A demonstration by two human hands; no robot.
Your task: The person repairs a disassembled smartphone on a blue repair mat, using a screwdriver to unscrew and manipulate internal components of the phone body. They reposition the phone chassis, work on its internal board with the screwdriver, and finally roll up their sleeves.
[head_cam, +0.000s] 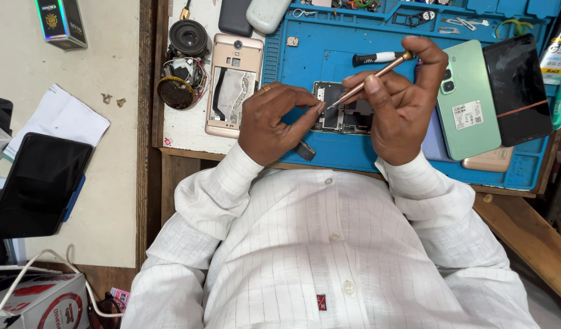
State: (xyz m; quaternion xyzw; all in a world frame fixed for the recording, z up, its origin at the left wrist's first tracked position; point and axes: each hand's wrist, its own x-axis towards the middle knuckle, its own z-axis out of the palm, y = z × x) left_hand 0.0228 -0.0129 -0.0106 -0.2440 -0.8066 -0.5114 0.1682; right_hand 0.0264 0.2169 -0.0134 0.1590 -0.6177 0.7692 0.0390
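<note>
Copper-coloured screwdriver (372, 76) sits pinched in the right hand (402, 100), its long axis slanting from upper right down-left, tip meeting the opened phone (338, 109) at the near middle of the blue mat (305, 55) on the worktop; the left hand (274, 122), grip narrow, fingertips (317, 108) steadying the phone's left edge, is just beside the tip

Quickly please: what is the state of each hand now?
Left hand: fingers pinched at the edge of the opened phone on the blue mat.
Right hand: closed on a copper-coloured screwdriver.
</note>
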